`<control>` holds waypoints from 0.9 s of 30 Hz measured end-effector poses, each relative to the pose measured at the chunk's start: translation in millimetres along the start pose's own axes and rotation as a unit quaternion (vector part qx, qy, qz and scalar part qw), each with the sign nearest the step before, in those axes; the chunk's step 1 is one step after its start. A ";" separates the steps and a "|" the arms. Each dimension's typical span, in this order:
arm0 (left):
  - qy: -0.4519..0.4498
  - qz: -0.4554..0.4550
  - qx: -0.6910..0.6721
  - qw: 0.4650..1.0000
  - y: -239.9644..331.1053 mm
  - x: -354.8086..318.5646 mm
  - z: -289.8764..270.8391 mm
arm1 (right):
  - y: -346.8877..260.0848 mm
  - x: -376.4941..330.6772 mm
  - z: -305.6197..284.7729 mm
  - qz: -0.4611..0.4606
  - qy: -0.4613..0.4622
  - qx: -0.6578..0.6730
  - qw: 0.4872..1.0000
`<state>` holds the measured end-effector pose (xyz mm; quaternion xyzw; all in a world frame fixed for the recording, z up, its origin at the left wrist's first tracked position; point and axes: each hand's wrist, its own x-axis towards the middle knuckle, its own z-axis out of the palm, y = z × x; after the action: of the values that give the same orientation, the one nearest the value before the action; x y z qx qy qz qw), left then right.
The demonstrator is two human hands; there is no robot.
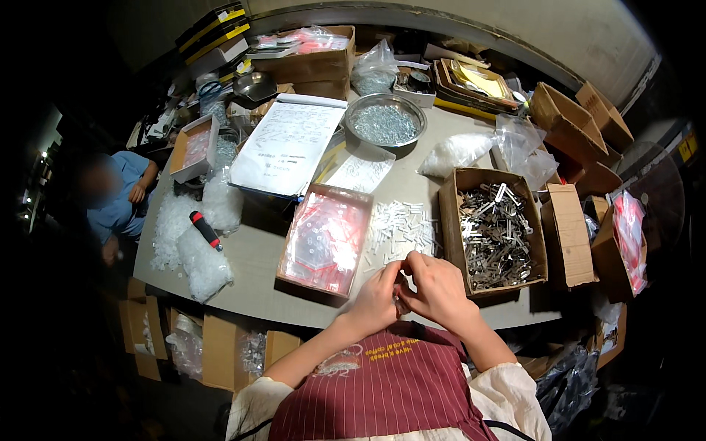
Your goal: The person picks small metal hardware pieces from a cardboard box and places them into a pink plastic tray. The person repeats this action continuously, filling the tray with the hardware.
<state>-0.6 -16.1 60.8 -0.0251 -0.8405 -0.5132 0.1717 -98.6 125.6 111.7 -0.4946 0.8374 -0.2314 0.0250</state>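
Observation:
My left hand (376, 298) and my right hand (439, 288) meet at the table's front edge, in front of my striped maroon apron (382, 382). The fingers of both are bent and pressed together at the tips. Whatever lies between them is hidden or too small to name. Just beyond my hands spreads a loose pile of small white plastic pieces (401, 228). Left of it, a shallow cardboard box (287, 282) holds clear plastic bags with red edges. Close to my right hand, a deeper cardboard box (451, 220) is full of flat metal clips (500, 235).
A metal bowl (421, 136) of small silvery parts stands at the back beside a written notepad (283, 147). A red-black screwdriver handle (205, 230) lies on a bag of white pieces (202, 268) at left. Open cartons (570, 235) crowd the right edge. A person in blue (121, 191) sits far left.

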 end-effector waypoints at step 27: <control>0.108 -0.114 -0.182 0.971 -4.6 6.1 -39.2 | 10.5 11.3 -11.8 -0.039 0.097 0.227 0.968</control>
<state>3.0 -53.2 75.1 0.0959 -0.7068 -0.6733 0.1945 -116.2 124.6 119.9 -0.4837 0.7415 -0.4627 0.0460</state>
